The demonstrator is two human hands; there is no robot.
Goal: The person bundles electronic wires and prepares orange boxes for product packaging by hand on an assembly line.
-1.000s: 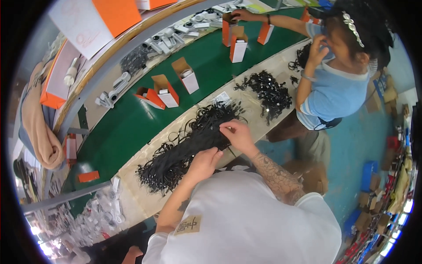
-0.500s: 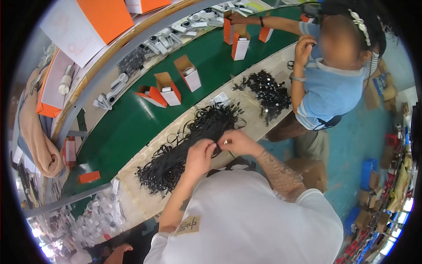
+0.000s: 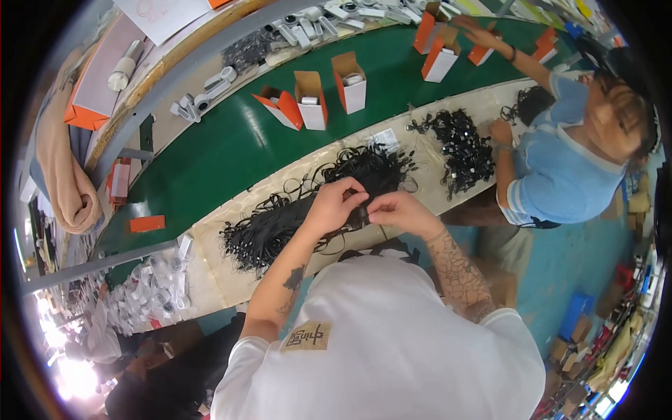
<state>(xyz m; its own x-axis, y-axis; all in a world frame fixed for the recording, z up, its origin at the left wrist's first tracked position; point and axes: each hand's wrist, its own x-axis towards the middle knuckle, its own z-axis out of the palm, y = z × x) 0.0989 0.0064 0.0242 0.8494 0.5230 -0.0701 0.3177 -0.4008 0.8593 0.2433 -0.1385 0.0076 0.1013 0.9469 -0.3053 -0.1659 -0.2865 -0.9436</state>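
Note:
A long heap of black cords (image 3: 280, 227) lies on the cream strip of the worktable in front of me. Over its near edge, my left hand (image 3: 337, 204) and my right hand (image 3: 400, 214) are close together, both closed in a pinch. Between their fingertips is a thin black cord (image 3: 360, 218); part of it hangs below and its ends are hidden by fingers. Beyond my right hand, a second pile of black cords (image 3: 462, 150) with small shiny pieces lies on the same strip.
Open orange-and-white boxes (image 3: 310, 101) stand on the green belt (image 3: 189, 168). White devices (image 3: 301, 31) line the far ledge. Loose white parts (image 3: 150, 290) lie at the left. A co-worker in a blue shirt (image 3: 577, 168) sits at the right, one arm stretched over the boxes.
My hands have moved slightly apart, with more black cord showing between them. The co-worker has lowered one hand from shoulder height to the table, and the other has lifted off a box.

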